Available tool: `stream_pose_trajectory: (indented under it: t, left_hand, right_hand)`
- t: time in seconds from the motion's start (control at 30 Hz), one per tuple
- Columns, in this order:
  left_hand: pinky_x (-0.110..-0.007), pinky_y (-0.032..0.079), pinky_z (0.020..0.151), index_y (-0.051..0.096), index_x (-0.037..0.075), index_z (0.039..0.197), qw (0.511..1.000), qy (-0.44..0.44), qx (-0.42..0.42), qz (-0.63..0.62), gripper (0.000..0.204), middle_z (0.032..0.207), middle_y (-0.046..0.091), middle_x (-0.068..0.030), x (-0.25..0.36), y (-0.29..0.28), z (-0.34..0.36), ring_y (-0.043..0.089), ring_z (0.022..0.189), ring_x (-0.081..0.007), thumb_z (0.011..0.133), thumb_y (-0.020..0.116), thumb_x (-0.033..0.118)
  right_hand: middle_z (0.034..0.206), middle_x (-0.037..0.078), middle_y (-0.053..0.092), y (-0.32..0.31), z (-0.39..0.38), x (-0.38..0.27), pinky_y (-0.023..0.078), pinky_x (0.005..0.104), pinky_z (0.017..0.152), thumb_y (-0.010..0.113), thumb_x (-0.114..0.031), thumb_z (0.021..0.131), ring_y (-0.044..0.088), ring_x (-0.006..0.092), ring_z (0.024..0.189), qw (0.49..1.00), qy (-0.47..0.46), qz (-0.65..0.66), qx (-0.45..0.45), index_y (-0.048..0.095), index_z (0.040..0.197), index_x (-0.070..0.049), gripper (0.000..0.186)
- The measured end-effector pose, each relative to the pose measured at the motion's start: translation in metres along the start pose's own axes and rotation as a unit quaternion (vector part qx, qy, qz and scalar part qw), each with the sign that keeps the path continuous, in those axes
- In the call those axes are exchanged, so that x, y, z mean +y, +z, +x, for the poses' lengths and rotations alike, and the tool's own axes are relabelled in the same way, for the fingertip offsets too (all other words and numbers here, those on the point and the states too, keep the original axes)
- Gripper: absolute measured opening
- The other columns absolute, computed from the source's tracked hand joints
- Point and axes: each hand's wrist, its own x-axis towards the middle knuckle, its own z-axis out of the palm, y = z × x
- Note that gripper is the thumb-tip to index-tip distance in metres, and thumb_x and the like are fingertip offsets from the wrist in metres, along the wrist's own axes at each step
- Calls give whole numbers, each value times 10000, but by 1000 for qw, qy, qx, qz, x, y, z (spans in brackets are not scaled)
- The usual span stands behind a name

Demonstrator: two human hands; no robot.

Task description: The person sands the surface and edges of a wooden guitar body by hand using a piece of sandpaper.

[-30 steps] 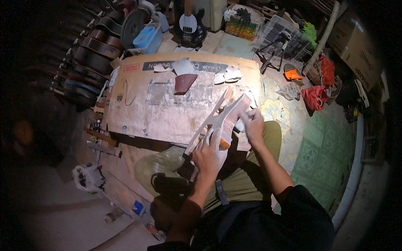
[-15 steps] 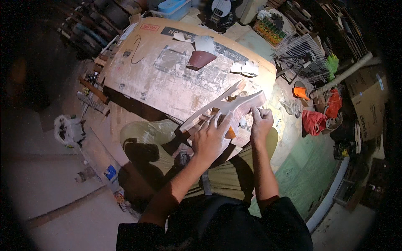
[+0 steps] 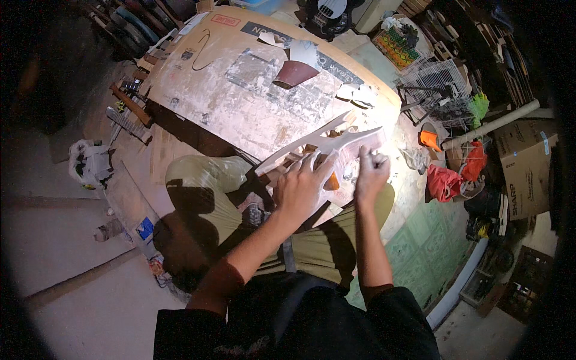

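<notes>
A pale, dusty carved wooden piece (image 3: 367,139) with curved horns and a pinkish face lies at the near right edge of the cardboard sheet (image 3: 204,114). My left hand (image 3: 303,191) grips its lower end, fingers curled over it, beside a small orange-brown part (image 3: 333,182). My right hand (image 3: 371,177) is closed in a pinch against its right side; what the fingers hold, if anything, is hidden. A maroon sheet (image 3: 295,73) and torn white paper pieces (image 3: 303,51) lie farther back on the cardboard.
Black bass guitar (image 3: 324,21) behind, more instruments upper left. Wooden-handled tools (image 3: 132,105) left. Wire cage (image 3: 435,81), patterned basket (image 3: 396,48), orange object (image 3: 429,139), red bags (image 3: 444,183) and a large cardboard box (image 3: 522,174) right. My crossed legs (image 3: 204,174) are under my arms.
My view has swung downward and around, so the scene sits shifted and rotated. My left hand stays on the wooden piece; my right fingers have curled more tightly at its right side.
</notes>
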Motion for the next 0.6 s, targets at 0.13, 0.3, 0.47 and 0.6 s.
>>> stream_pose_trajectory:
  t: [0.13,0.3,0.47,0.6]
  left_hand:
    - [-398,600,747,571,260,1397,1000,13,2,-1,579,1238,639,-156,-2,-1,-5,695,999,-303,856,575,55]
    - [-418,581,824,627,216,1345,1000,22,16,-14,574,1277,629,-171,4,10,-15,687,1027,-328,804,606,28]
    - [-395,603,814,643,289,1323,1000,14,3,-4,513,1294,633,-192,7,13,-12,685,1086,-313,863,586,69]
    - [-381,599,817,659,275,1289,999,24,26,0,480,1274,643,-174,5,11,-15,685,1079,-299,867,578,61]
  right_hand:
    - [773,-9,484,-1,-6,16,406,251,628,766,-90,890,438,86,700,991,-91,-98,-32,455,794,-77,327]
    - [835,104,483,0,-17,5,442,366,727,780,-111,827,500,226,774,979,-120,-160,28,464,744,-9,343]
    - [860,141,524,-9,10,-14,450,385,730,817,-150,812,550,291,830,990,-73,-103,65,508,761,-5,345]
    - [849,97,524,-5,-2,-3,440,306,683,769,-116,874,510,179,739,935,-274,-226,12,487,737,-3,333]
